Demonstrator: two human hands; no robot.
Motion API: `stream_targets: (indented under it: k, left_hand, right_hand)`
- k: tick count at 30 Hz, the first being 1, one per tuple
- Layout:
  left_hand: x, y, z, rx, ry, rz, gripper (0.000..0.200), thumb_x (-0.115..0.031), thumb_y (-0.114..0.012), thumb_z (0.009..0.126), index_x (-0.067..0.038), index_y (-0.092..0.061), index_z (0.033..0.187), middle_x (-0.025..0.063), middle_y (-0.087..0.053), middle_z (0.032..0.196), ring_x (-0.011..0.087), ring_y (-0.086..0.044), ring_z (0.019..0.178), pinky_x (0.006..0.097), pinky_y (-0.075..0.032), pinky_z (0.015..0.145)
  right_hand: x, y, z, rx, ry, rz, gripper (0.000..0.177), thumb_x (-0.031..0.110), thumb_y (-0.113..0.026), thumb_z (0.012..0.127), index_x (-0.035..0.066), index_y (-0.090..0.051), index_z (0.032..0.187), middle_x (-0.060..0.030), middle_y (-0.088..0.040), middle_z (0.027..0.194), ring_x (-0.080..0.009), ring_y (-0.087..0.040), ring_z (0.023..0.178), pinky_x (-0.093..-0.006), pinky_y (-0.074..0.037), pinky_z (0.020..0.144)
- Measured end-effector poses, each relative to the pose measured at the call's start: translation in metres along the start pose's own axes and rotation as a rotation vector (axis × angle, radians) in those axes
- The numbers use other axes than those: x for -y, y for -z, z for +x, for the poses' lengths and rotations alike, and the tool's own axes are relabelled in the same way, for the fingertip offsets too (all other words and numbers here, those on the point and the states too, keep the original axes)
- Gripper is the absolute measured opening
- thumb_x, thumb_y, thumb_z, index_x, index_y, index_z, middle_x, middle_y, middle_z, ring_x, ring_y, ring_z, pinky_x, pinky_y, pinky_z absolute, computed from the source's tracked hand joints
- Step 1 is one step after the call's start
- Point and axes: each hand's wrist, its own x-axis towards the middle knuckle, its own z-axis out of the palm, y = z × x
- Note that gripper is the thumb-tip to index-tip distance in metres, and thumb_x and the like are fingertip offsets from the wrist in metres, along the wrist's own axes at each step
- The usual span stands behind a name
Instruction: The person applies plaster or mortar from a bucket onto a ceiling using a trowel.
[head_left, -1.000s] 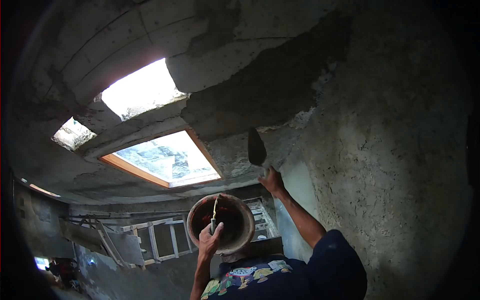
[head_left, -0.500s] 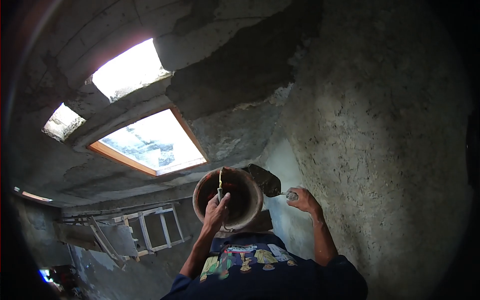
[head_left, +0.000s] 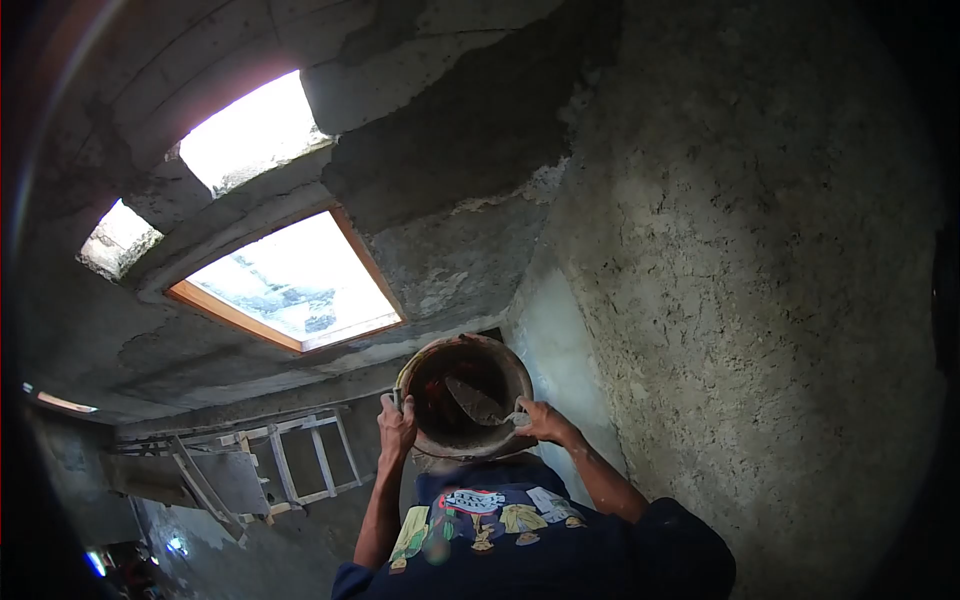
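I hold one round bucket (head_left: 462,340) up in front of my chest, its mouth tipped toward me. My left hand (head_left: 397,422) is curled tight round its rim at the left edge, fingers wrapped over the lip. My right hand (head_left: 541,418) is clenched on the handle of one trowel (head_left: 476,402) at the bucket's right edge, and the pointed blade lies inside the bucket, slanting across its lower half. The inside is dark and reddish; I cannot tell how much mortar sits in there, though the blade looks grey.

Overhead there is one wood-framed opening (head_left: 290,282) and two bare bright gaps (head_left: 248,130) beside it. A darker patch of plaster (head_left: 480,120) spreads next to them, above the rough wall (head_left: 760,300) on my right. One wooden ladder (head_left: 310,462) lies beyond my left arm.
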Motion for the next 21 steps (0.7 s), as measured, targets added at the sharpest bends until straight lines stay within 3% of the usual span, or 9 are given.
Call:
stream_targets:
  k: [5,7,8,10,13,14,16,19,21]
  left_hand:
    - [0.077,-0.023,0.013,0.003,0.086,0.065,0.046,-0.036,-0.059,0.087,0.005,-0.047,0.106,0.0269,-0.063,0.087,0.0421,-0.062,0.090,0.0445,-0.048,0.076]
    - [0.113,-0.037,0.024,0.054,0.120,0.007,0.047,-0.041,-0.062,0.085,0.005,-0.056,0.093,0.0161,-0.062,0.065,0.0262,-0.064,0.057,0.0371,-0.051,0.053]
    - [0.116,-0.036,0.025,0.053,0.117,0.005,0.047,-0.041,-0.062,0.085,0.005,-0.056,0.093,0.0161,-0.062,0.065,0.0262,-0.064,0.057,0.0371,-0.051,0.053]
    - [0.074,-0.016,0.018,0.154,0.329,-0.134,0.046,-0.043,-0.060,0.085,0.003,-0.062,0.085,0.0114,-0.062,0.063,0.0185,-0.063,0.053,0.0329,-0.051,0.050]
    - [0.063,-0.019,0.018,0.163,0.255,-0.173,0.047,-0.045,-0.057,0.087,0.002,-0.062,0.086,0.0113,-0.062,0.063,0.0199,-0.063,0.054,0.0340,-0.051,0.051]
    - [0.057,-0.022,0.019,0.170,0.244,-0.124,0.051,-0.047,-0.053,0.088,0.003,-0.062,0.086,0.0129,-0.062,0.064,0.0223,-0.064,0.055,0.0352,-0.051,0.051]
    - [0.042,-0.026,0.018,0.168,0.079,-0.043,0.052,-0.048,-0.050,0.089,0.003,-0.061,0.088,0.0169,-0.062,0.066,0.0265,-0.065,0.057,0.0372,-0.051,0.054]
    - [0.029,-0.042,0.012,0.109,-0.118,0.060,0.045,-0.042,-0.047,0.091,0.001,-0.060,0.095,0.0246,-0.062,0.080,0.0417,-0.061,0.082,0.0459,-0.047,0.072]
    - [0.008,-0.042,0.002,0.150,-0.129,0.016,0.041,-0.040,-0.047,0.091,-0.002,-0.059,0.100,0.0253,-0.061,0.090,0.0450,-0.056,0.091,0.0458,-0.045,0.077]
  right_hand:
    - [-0.015,-0.019,0.002,-0.091,0.032,-0.050,0.060,0.027,-0.071,0.072,-0.002,-0.045,0.119,-0.0260,-0.061,0.097,-0.0396,-0.061,0.091,-0.0423,-0.049,0.079]
    - [-0.002,-0.005,0.002,0.106,-0.252,0.201,0.060,0.031,-0.069,0.075,-0.003,-0.045,0.118,-0.0275,-0.060,0.101,-0.0382,-0.061,0.095,-0.0417,-0.049,0.081]
    - [-0.001,-0.003,0.003,0.102,-0.250,0.199,0.060,0.031,-0.069,0.075,-0.003,-0.045,0.118,-0.0275,-0.060,0.101,-0.0382,-0.061,0.095,-0.0417,-0.049,0.081]
    - [0.000,-0.002,0.002,0.045,-0.226,0.131,0.063,0.035,-0.066,0.077,-0.001,-0.044,0.123,-0.0287,-0.059,0.106,-0.0392,-0.058,0.103,-0.0429,-0.047,0.087]
    - [-0.013,-0.010,0.006,-0.058,-0.153,0.006,0.064,0.038,-0.066,0.077,0.001,-0.044,0.124,-0.0291,-0.059,0.105,-0.0397,-0.058,0.102,-0.0427,-0.048,0.086]
    - [-0.014,-0.006,0.004,0.011,-0.255,0.085,0.063,0.040,-0.064,0.078,0.001,-0.046,0.124,-0.0287,-0.057,0.112,-0.0395,-0.056,0.108,-0.0419,-0.046,0.089]
    - [-0.034,-0.012,-0.001,-0.028,-0.224,0.071,0.059,0.040,-0.064,0.079,0.001,-0.050,0.121,-0.0267,-0.058,0.113,-0.0389,-0.057,0.106,-0.0426,-0.046,0.088]
    - [-0.050,-0.005,-0.021,-0.111,-0.129,0.069,0.055,0.036,-0.065,0.079,-0.002,-0.053,0.117,-0.0248,-0.061,0.108,-0.0374,-0.058,0.104,-0.0420,-0.046,0.089]
    - [-0.081,-0.011,-0.024,-0.145,-0.103,0.049,0.055,0.033,-0.066,0.079,0.002,-0.051,0.122,-0.0239,-0.059,0.111,-0.0370,-0.056,0.106,-0.0424,-0.046,0.089]
